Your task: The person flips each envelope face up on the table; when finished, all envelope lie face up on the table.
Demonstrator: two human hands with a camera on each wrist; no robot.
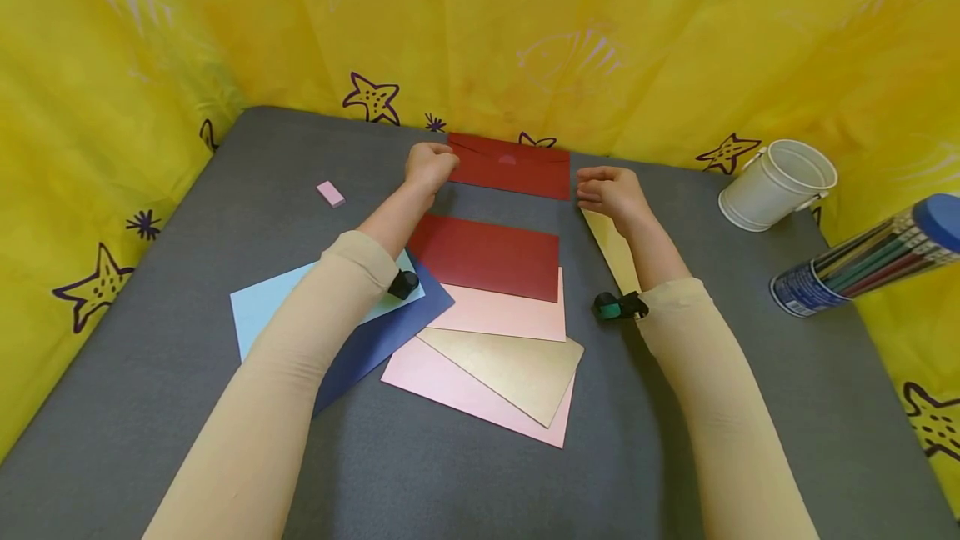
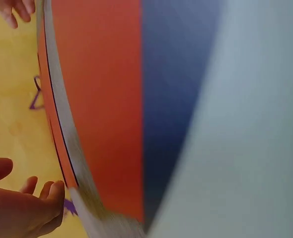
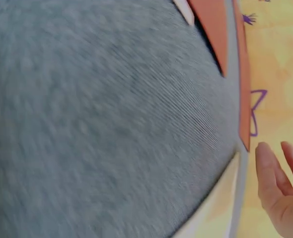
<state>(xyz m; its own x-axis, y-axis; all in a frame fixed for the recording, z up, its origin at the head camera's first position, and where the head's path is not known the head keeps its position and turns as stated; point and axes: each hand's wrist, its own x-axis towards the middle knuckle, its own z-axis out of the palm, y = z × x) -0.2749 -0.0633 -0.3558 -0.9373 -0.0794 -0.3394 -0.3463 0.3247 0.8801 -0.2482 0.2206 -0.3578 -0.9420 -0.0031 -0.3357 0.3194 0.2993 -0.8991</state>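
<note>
A red envelope (image 1: 480, 163), flap side up, lies at the back of the table. My left hand (image 1: 431, 167) is at its left end, fingers loosely bent; whether they touch it I cannot tell. In the left wrist view the thumb of that hand (image 2: 22, 210) stands apart from the fingers. Just off the envelope's right end is my right hand (image 1: 611, 192), fingers loosely extended and holding nothing. Partly under the right hand and forearm lies a yellowish envelope (image 1: 609, 244). A second red envelope (image 1: 487, 258) lies nearer, overlapping a pale pink one (image 1: 498, 312).
Below are a beige envelope (image 1: 517, 365) and another pink one (image 1: 465, 390). A dark blue envelope (image 1: 375, 348) and a light blue one (image 1: 262, 298) lie under my left forearm. A pink eraser (image 1: 330, 194) is left; a white bucket (image 1: 768, 190) and pencil tin (image 1: 810, 288) stand right.
</note>
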